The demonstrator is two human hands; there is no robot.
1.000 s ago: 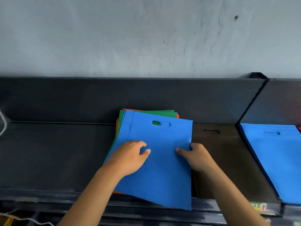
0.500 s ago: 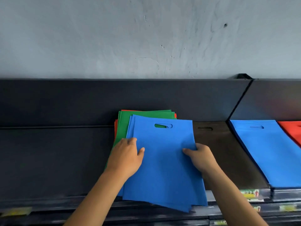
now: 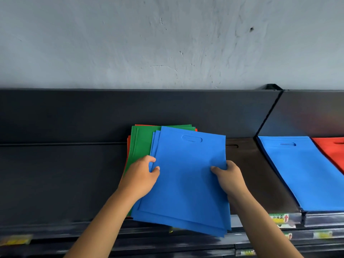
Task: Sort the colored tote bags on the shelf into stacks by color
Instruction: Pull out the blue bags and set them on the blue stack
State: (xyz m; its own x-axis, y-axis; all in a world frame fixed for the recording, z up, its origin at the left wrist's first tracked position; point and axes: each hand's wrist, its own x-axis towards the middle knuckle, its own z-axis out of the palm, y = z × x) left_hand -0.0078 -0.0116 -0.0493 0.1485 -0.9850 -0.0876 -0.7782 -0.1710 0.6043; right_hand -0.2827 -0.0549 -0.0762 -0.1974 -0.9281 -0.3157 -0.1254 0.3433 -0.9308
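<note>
A few blue tote bags (image 3: 188,175) lie fanned on top of a mixed pile at the shelf's middle. My left hand (image 3: 142,175) pinches their left edge and my right hand (image 3: 228,176) grips their right edge, thumb on top. Under them show green bags (image 3: 141,144) and the red-orange edge of lower bags (image 3: 128,144). To the right lies a black bag stack (image 3: 249,164), then a sorted blue stack (image 3: 301,168) and a red stack (image 3: 331,151) at the frame's right edge.
The dark shelf (image 3: 61,179) stretches bare to the left of the pile. A black back panel (image 3: 130,112) runs behind, below a grey wall. A divider (image 3: 268,116) splits the shelf sections. Price labels (image 3: 279,218) line the front rail.
Both hands have shifted the blue bags to the right and slightly off the pile, uncovering more of the green bag beneath. The view has panned right, showing the red stack.
</note>
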